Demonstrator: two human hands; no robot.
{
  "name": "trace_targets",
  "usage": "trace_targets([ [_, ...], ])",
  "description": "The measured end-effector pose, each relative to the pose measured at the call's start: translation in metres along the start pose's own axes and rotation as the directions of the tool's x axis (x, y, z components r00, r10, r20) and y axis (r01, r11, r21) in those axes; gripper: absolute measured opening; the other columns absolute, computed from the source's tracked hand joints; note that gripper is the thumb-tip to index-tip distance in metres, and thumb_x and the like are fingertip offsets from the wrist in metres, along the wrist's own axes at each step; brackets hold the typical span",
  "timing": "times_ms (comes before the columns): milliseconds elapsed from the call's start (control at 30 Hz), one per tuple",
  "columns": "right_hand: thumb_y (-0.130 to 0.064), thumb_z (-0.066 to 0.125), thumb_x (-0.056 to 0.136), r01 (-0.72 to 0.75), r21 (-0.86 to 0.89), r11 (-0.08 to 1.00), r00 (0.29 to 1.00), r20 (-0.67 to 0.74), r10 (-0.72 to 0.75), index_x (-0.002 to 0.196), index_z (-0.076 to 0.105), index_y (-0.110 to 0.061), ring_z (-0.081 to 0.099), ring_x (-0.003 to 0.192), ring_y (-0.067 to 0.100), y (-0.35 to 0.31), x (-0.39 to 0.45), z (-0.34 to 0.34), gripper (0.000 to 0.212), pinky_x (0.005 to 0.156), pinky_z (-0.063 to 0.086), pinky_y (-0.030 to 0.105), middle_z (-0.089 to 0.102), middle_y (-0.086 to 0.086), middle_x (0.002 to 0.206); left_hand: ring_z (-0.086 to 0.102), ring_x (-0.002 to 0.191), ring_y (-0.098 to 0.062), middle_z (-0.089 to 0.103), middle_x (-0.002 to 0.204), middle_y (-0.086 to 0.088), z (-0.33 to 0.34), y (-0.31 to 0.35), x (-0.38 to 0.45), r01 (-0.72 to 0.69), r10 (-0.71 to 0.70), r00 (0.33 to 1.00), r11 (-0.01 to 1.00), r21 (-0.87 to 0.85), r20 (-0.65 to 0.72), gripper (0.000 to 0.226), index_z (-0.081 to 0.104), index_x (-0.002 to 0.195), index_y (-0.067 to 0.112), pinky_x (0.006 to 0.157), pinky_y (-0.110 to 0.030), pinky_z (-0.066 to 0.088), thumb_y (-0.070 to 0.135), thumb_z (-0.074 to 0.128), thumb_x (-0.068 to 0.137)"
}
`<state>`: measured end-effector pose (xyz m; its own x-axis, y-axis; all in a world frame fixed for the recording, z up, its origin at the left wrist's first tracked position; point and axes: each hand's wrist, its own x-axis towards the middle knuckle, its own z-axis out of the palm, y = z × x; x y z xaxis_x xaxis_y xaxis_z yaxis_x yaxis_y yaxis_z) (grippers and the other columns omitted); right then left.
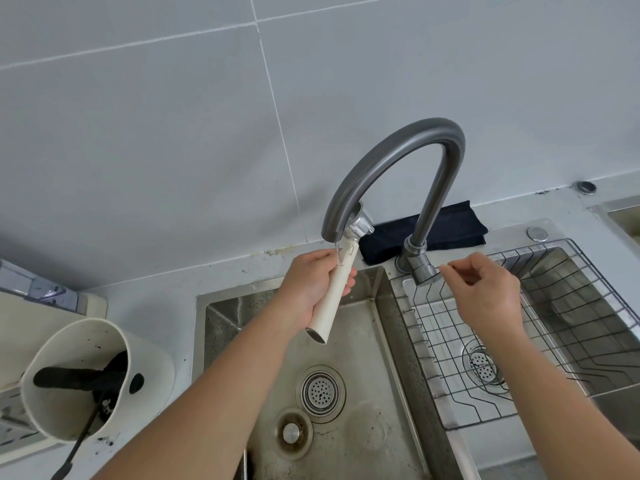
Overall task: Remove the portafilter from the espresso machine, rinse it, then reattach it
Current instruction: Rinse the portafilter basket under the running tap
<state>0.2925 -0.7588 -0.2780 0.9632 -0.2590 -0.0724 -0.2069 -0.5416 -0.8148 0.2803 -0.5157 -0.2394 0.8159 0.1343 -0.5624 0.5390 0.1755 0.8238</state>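
- Grey tiled wall (pixel 173 133) behind a steel double sink (pixel 377 306), seen from above.
- Left basin: round drain (pixel 320 393) and a smaller plug (pixel 290 433) just beside it.
- Right basin: wire rack (pixel 540 323) lying across it.
- Curved grey tap (pixel 398 161) rising between the basins; folded dark cloth (pixel 450 226) behind its base.
- Left hand (pixel 311 289): fingers wrapped around the cream handle of the portafilter (pixel 334 292), which is tilted, metal head up at the tap's mouth, over the left basin. A thin thread of water runs down beside the handle.
- Right hand (pixel 485 292): fingers loosely curled, empty, fingertips at the tap's lever (pixel 424 271); contact cannot be judged.
- Far left: cream container (pixel 138 393) holding dark tools.
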Motion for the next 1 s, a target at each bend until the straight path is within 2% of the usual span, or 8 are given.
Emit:
trace_targets([
  [67, -0.026, 0.072, 0.089, 0.0, -0.005, 1.0, 1.0, -0.002, 0.0, 0.085, 0.068, -0.014, 0.063, 0.071, 0.009, 0.0, 0.0, 0.0, 0.013, 0.058, 0.043, 0.017, 0.069, -0.004, 0.079, 0.065, 0.067, -0.025, 0.073, 0.087, -0.019, 0.001, 0.001, 0.002, -0.003, 0.003, 1.0, 0.999, 0.04, 0.005, 0.02, 0.067, 0.104, 0.007, 0.068, -0.037, 0.057, 0.016, 0.051, 0.096],
  [300, -0.026, 0.073, 0.089, -0.001, -0.002, 1.0, 1.0, -0.004, 0.001, 0.086, 0.069, -0.014, 0.063, 0.071, 0.009, 0.0, 0.001, 0.001, 0.013, 0.057, 0.043, 0.017, 0.069, -0.004, 0.08, 0.061, 0.055, -0.021, 0.07, 0.076, -0.015, 0.006, 0.007, 0.003, 0.008, -0.01, 1.0, 0.998, 0.056, 0.028, 0.024, 0.065, 0.1, 0.003, 0.05, -0.026, 0.054, 0.02, 0.049, 0.098],
  [533, -0.027, 0.073, 0.089, 0.003, -0.007, 1.0, 1.0, -0.008, -0.003, 0.087, 0.069, -0.013, 0.062, 0.07, 0.008, 0.0, 0.0, 0.0, 0.014, 0.057, 0.044, 0.018, 0.069, -0.004, 0.08, 0.061, 0.049, -0.018, 0.07, 0.071, -0.013, 0.001, 0.006, 0.003, 0.07, -0.076, 0.994, 0.995, 0.075, 0.073, 0.039, 0.064, 0.106, -0.004, 0.047, -0.026, 0.053, 0.032, 0.049, 0.099],
  [767, -0.026, 0.073, 0.089, 0.001, -0.005, 1.0, 1.0, -0.004, -0.001, 0.088, 0.069, -0.013, 0.062, 0.069, 0.007, -0.001, 0.0, 0.001, 0.014, 0.057, 0.044, 0.018, 0.069, -0.004, 0.08, 0.06, 0.053, -0.016, 0.066, 0.072, -0.01, -0.001, 0.007, 0.01, 0.205, -0.179, 0.97, 0.965, -0.161, 0.161, 0.039, 0.063, 0.11, -0.002, 0.046, -0.024, 0.052, 0.034, 0.057, 0.093],
  [1000, -0.025, 0.073, 0.089, 0.002, 0.01, 1.0, 1.0, -0.008, -0.002, 0.087, 0.069, -0.012, 0.063, 0.069, 0.008, -0.001, 0.0, 0.001, 0.014, 0.059, 0.045, 0.019, 0.07, -0.004, 0.08, 0.061, 0.055, -0.014, 0.063, 0.075, -0.008, 0.003, 0.011, 0.012, 0.343, -0.249, 0.929, 0.856, -0.386, 0.274, 0.029, 0.062, 0.106, -0.001, 0.046, -0.022, 0.054, 0.025, 0.058, 0.093],
])
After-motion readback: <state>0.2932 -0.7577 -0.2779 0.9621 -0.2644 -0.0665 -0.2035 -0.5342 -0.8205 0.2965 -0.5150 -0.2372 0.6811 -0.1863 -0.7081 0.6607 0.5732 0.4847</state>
